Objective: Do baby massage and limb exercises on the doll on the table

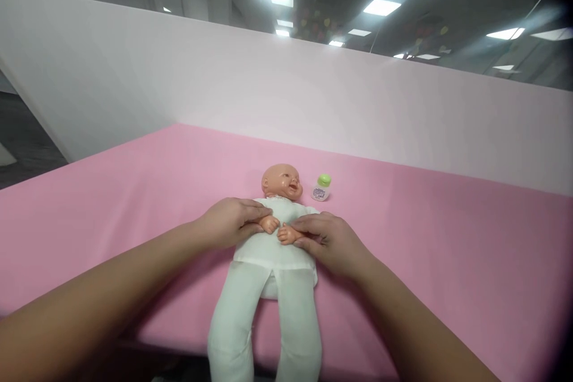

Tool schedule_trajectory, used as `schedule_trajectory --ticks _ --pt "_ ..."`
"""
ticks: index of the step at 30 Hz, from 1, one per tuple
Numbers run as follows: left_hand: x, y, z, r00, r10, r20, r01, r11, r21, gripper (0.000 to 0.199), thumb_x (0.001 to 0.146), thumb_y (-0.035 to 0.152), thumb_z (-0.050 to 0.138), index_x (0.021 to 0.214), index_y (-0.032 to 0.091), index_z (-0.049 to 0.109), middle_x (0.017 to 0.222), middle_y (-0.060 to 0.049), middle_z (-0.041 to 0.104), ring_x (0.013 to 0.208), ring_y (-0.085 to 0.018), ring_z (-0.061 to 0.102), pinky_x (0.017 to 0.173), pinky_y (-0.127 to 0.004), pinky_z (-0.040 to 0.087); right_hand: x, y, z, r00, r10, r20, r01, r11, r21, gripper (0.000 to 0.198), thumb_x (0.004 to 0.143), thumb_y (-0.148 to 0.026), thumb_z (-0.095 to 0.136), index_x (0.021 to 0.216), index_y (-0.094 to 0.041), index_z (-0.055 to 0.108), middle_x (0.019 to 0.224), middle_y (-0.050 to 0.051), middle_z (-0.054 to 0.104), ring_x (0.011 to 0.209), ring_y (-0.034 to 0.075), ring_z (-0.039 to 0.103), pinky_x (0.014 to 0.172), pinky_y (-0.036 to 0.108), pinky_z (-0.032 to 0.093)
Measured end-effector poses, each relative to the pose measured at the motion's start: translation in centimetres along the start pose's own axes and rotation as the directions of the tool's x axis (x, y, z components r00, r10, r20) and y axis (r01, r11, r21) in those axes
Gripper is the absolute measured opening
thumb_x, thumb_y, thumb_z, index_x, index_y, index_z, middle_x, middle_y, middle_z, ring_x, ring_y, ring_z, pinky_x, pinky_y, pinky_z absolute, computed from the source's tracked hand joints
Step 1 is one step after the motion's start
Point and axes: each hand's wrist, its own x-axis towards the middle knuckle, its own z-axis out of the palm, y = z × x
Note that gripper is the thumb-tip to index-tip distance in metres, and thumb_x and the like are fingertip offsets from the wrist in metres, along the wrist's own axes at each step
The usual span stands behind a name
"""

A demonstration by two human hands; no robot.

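Note:
A baby doll point(274, 256) in a white top and white trousers lies on its back on the pink surface, its head turned to the right and its legs toward me. My left hand point(233, 222) is closed around the doll's arm on the left, just behind the small doll hand point(270, 224). On the other side my right hand point(331, 242) grips the other arm near its doll hand point(289, 234). Both doll hands rest over the belly, close together. Beside the doll's head stands a small white bottle point(320, 192) with a green cap, touched by neither hand.
The pink covered table point(430, 262) spreads out on both sides of the doll. A white partition point(286, 83) runs along its far side. The table's front edge passes under the doll's legs. Ceiling lights point(382, 8) shine beyond the partition.

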Motion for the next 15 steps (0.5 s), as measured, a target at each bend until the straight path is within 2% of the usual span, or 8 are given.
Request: schedule_trajectory --ticks 4,7,10,12,13,15 --pt "0.1 -0.2 0.0 1.0 -0.022 0.002 0.022 1.0 0.007 0.037 0.099 0.043 0.06 0.133 0.031 0.071 0.13 -0.002 0.074 0.115 -0.021 0.071 0.097 -0.028 0.053 0.0 0.2 0.2 1.0 0.003 -0.006 -0.003 0.999 -0.032 0.018 0.096 -0.031 0.073 0.112 -0.035 0.078 0.109 -0.004 0.079 0.1 0.02 0.068 0.09 0.033 0.048" --pt "0.1 -0.1 0.3 0.998 -0.055 -0.019 0.055 0.998 -0.009 0.04 0.097 0.043 0.062 0.133 0.03 0.072 0.128 -0.003 0.075 0.112 -0.022 0.072 0.095 -0.029 0.054 -0.2 0.6 0.4 0.998 0.055 -0.009 -0.055 0.998 -0.035 0.02 0.091 -0.031 0.077 0.111 -0.031 0.078 0.101 -0.001 0.078 0.091 0.02 0.067 0.081 0.033 0.05" --pt "0.1 -0.1 0.6 0.968 -0.226 -0.114 0.214 0.971 -0.104 0.044 0.093 0.05 0.064 0.132 0.03 0.074 0.119 -0.003 0.078 0.101 -0.024 0.073 0.086 -0.03 0.056 -0.3 1.6 0.6 0.988 0.151 -0.043 -0.147 0.985 0.09 0.024 0.089 -0.033 0.076 0.112 -0.029 0.078 0.101 0.001 0.077 0.085 0.02 0.066 0.075 0.032 0.051" --pt "0.0 -0.6 0.4 0.881 -0.421 -0.216 0.368 0.896 -0.247 0.051 0.09 0.057 0.065 0.13 0.027 0.075 0.112 -0.003 0.079 0.092 -0.025 0.073 0.08 -0.031 0.056 -0.3 2.9 0.5 0.957 0.259 -0.135 -0.22 0.943 0.248 0.029 0.091 -0.041 0.073 0.116 -0.027 0.077 0.102 0.003 0.076 0.083 0.02 0.066 0.074 0.032 0.052" --pt "0.0 -1.1 0.2 0.819 -0.509 -0.266 0.42 0.847 -0.327 0.054 0.088 0.06 0.066 0.129 0.025 0.075 0.11 -0.004 0.079 0.09 -0.025 0.073 0.077 -0.03 0.056 -0.2 3.7 0.3 0.924 0.322 -0.205 -0.244 0.911 0.331 0.035 0.091 -0.046 0.071 0.119 -0.025 0.076 0.102 0.004 0.076 0.082 0.02 0.066 0.072 0.033 0.053" --pt "-0.3 -2.4 -0.7 0.699 -0.628 -0.342 0.459 0.761 -0.458 0.058 0.084 0.063 0.07 0.126 0.022 0.075 0.108 -0.005 0.079 0.086 -0.024 0.071 0.073 -0.03 0.055 -0.2 5.9 -0.3 0.828 0.446 -0.342 -0.257 0.841 0.476 0.05 0.089 -0.054 0.069 0.126 -0.02 0.071 0.103 0.007 0.076 0.082 0.021 0.067 0.071 0.033 0.054"
